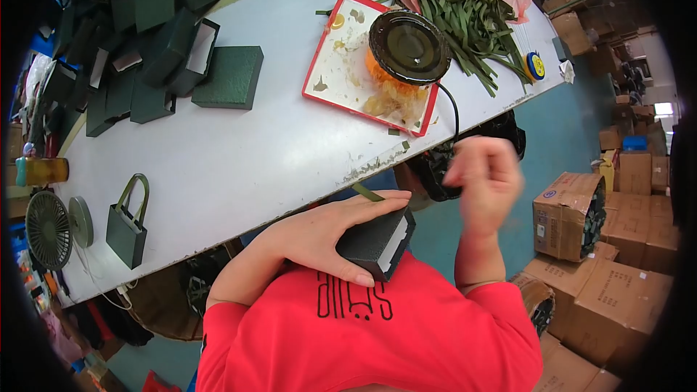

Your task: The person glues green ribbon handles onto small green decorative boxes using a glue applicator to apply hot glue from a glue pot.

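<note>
My left hand is wrapped around a dark green textured box, holding it against my red shirt near the table's front edge. A white inner face shows on the box's right side. At its upper end, a strip of green ribbon sticks out by my fingers. To the right, my right hand is raised apart from the box, its fingers curled and blurred by motion; I cannot tell whether it holds anything. Beyond it stands a pot with a dark round top and smears of amber glue below.
The pot stands in a red-rimmed white tray on the white table. Green ribbon strips lie heaped behind. Several green boxes are piled at left, near a small handled bag and a fan. Cartons stack at right.
</note>
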`<act>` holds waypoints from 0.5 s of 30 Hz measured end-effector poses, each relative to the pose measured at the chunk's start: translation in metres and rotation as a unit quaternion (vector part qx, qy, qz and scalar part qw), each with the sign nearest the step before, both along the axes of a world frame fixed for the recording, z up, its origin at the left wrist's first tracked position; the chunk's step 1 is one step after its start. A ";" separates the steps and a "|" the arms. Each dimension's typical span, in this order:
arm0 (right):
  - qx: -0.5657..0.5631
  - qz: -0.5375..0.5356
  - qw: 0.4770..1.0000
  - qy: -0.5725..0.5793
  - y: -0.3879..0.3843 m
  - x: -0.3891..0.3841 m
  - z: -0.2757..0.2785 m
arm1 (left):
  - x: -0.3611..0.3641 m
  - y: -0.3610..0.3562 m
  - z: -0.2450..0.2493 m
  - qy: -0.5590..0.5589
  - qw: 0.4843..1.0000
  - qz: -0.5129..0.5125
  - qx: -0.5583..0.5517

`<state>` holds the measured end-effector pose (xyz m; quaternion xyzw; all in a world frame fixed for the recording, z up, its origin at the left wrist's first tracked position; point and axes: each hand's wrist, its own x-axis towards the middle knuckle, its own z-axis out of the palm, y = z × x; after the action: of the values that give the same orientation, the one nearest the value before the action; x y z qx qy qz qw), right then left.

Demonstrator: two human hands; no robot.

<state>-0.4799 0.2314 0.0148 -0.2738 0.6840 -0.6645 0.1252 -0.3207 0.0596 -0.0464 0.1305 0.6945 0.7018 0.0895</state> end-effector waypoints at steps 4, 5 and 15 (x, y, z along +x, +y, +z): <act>0.163 0.232 0.959 -0.005 -0.011 0.004 -0.017 | -0.001 -0.001 0.007 -0.049 0.998 -0.026 -0.018; 0.168 0.238 0.957 -0.015 -0.018 0.009 -0.016 | -0.002 -0.004 0.013 -0.078 0.996 -0.044 -0.023; 0.019 0.174 0.944 -0.281 -0.015 -0.016 -0.048 | 0.016 -0.016 0.021 0.001 0.985 0.085 -0.151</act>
<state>-0.4954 0.2160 -0.0327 -0.1881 0.5756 -0.6690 0.4310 -0.3048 0.0437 -0.0258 0.0571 0.8011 0.5939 0.0473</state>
